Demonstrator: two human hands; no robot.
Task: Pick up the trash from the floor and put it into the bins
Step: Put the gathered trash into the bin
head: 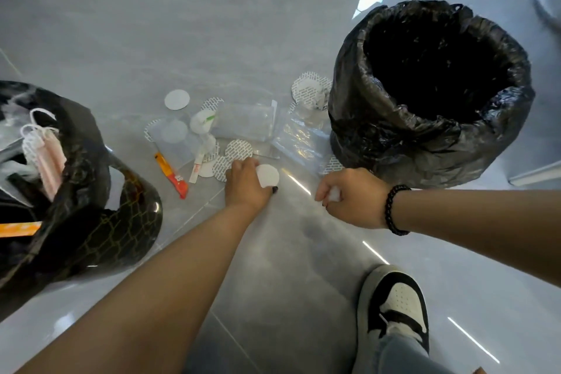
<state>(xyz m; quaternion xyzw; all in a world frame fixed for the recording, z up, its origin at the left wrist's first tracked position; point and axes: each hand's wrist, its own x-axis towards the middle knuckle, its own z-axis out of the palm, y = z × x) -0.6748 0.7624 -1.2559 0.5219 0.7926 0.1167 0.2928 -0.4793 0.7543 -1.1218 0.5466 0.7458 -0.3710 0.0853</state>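
Between both hands (247, 182), white disc (267, 175) in left fingers.

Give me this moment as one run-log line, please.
left hand: holds white disc | right hand: grips white scrap | bin: beside litter

1. I see a bin (431, 94) on the right, upright, lined with a crumpled black bag, its inside dark.
2. A second bin (91, 215) on the left, black-bagged, holds pink-and-white face masks (42, 155) and an orange wrapper.
3. Between them on the floor lie round white seals (177, 99), some printed with dashes, clear plastic bags (246, 121), and an orange sachet (171, 174).
4. One white disc (267, 175) is held in my left hand; another small white piece (334, 193) is in my right.
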